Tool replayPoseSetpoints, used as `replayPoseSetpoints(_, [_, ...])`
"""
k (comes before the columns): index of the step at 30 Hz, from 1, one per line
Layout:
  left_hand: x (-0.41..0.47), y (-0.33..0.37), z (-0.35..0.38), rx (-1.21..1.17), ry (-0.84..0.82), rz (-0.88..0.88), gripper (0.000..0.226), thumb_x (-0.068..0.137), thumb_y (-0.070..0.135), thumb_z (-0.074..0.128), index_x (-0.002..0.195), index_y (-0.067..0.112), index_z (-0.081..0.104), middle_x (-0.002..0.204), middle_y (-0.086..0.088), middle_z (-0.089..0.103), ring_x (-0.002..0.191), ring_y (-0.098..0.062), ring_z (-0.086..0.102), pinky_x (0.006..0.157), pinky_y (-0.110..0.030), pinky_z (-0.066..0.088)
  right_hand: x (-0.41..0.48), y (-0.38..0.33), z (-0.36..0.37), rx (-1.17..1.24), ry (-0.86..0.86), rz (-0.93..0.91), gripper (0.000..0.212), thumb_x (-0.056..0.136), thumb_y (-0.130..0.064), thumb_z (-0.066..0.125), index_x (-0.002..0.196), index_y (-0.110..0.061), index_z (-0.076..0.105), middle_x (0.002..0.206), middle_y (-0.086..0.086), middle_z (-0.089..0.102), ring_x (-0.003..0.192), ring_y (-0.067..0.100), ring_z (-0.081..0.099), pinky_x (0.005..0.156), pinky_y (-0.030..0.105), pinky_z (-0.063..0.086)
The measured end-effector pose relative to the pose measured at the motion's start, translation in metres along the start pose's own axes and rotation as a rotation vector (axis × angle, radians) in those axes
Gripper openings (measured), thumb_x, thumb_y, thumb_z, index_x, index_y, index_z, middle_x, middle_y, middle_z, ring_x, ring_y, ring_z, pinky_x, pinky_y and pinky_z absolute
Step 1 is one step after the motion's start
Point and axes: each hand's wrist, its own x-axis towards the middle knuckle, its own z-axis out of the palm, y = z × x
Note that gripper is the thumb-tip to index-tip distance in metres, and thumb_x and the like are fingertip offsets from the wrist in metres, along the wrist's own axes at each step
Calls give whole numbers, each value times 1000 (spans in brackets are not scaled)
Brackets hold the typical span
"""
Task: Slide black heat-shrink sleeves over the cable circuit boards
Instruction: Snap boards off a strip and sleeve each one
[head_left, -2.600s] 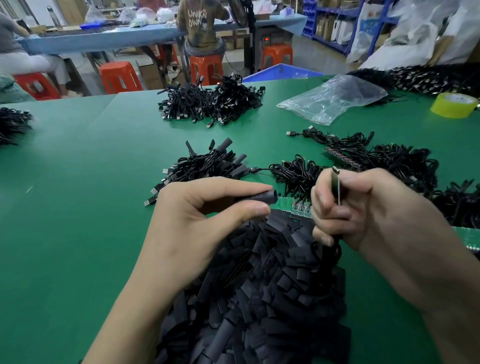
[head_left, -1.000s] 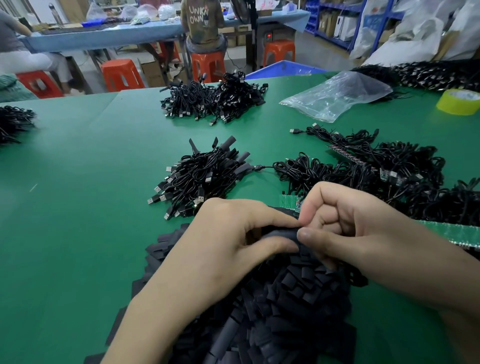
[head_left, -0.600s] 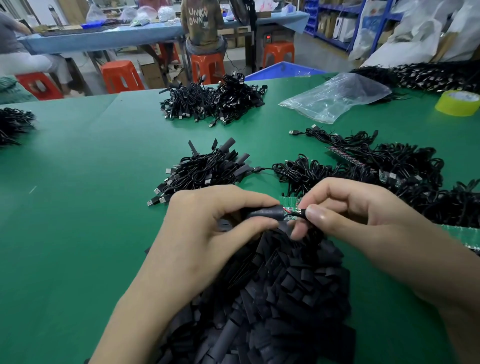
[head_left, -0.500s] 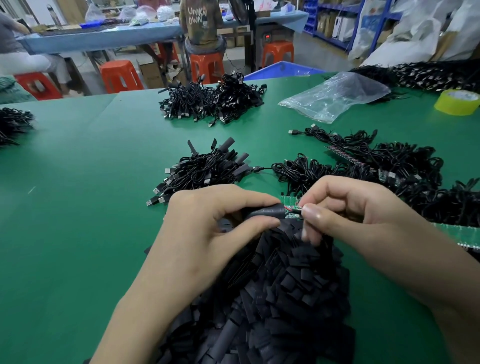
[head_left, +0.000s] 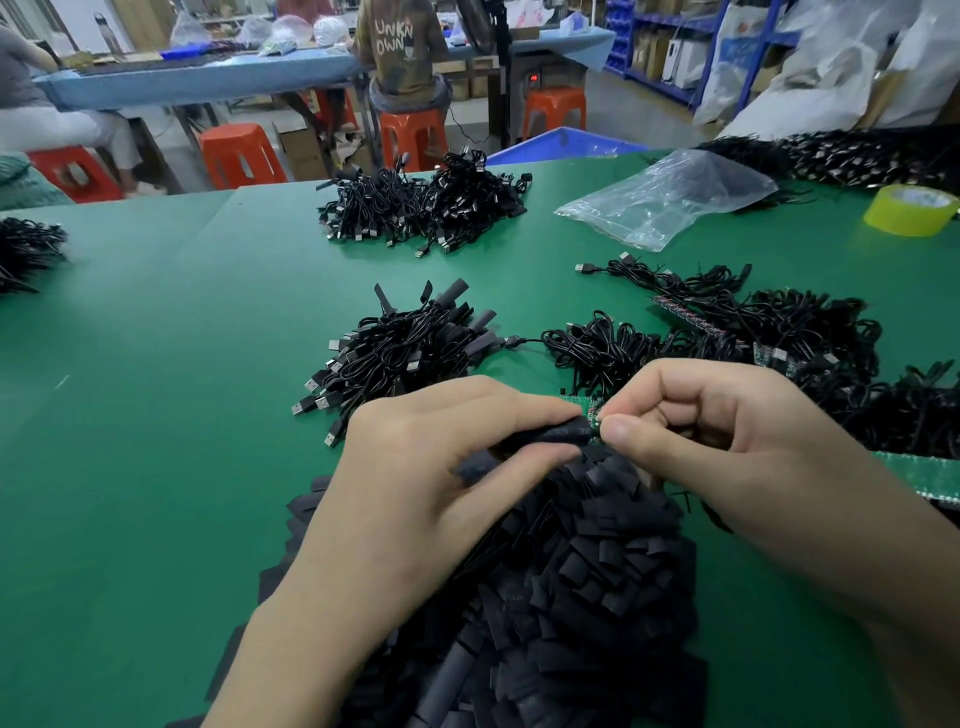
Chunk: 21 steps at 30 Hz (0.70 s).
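My left hand (head_left: 415, 467) pinches a black heat-shrink sleeve (head_left: 558, 434) between thumb and forefinger, held level above a big heap of loose black sleeves (head_left: 561, 597). My right hand (head_left: 727, 447) pinches the end of a small cable circuit board (head_left: 596, 418) at the sleeve's right mouth; only a sliver of the board shows. Behind my hands lies a pile of sleeved cables with USB plugs (head_left: 395, 353). To the right spreads a tangle of black cables with bare green boards (head_left: 753, 332).
The green table (head_left: 156, 415) also carries a far cable pile (head_left: 426, 208), a clear plastic bag (head_left: 670, 197), a yellow tape roll (head_left: 909, 210) and more cables at the left edge (head_left: 26, 249). A green board strip (head_left: 924, 473) lies right. People sit at a blue table beyond.
Earlier the hands held sleeve and board apart, then dipped onto the heap. Over the last half second the board has gone further into the sleeve, with less of it showing.
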Motion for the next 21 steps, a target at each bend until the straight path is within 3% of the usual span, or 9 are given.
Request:
replayPoseSetpoints(4, [-1,-2,1,-6,7,12,15,87,20,80,100,13,81,95,6,76,88,-4,71,76,-24,56,1,1,1,-4,6,12,10,88,-35,69,85,-27,74,66,3,66,63,31,59,63,41,47])
replayPoseSetpoints(6, [0,-2,2,-12,2,10,16,87,20,80,101,13,81,95,7,76,88,-4,71,75,-23,56,0,1,2,-9,11,13,11,86,-37,68,86,-27,74,66,4,67,63,32,60,62,39,47])
replayPoseSetpoints(10, [1,-2,3,-34,6,-5,16,86,22,79,101,15,80,95,10,76,87,-2,70,77,-20,54,-1,-3,5,43,8,6,17,81,-43,69,85,-28,76,66,3,69,59,8,62,58,18,47])
replayPoseSetpoints(12, [1,-3,2,-37,29,-25,17,86,23,79,101,16,80,94,11,76,87,-2,70,78,-20,54,-1,-4,5,76,7,16,21,80,-46,67,88,-29,77,71,2,73,64,10,67,62,20,52])
replayPoseSetpoints(16, [1,-2,-1,-11,60,-24,17,85,23,80,101,16,80,93,12,75,87,0,69,79,-16,51,0,-2,5,21,60,-34,11,96,-32,69,87,-28,74,77,-1,76,76,28,68,77,40,55])
replayPoseSetpoints(21, [0,0,0,15,81,22,18,85,18,80,101,12,80,94,8,74,87,-2,68,81,-15,49,-2,-5,6,-5,59,-35,17,96,-26,68,79,-26,74,70,-3,73,65,13,65,65,20,49])
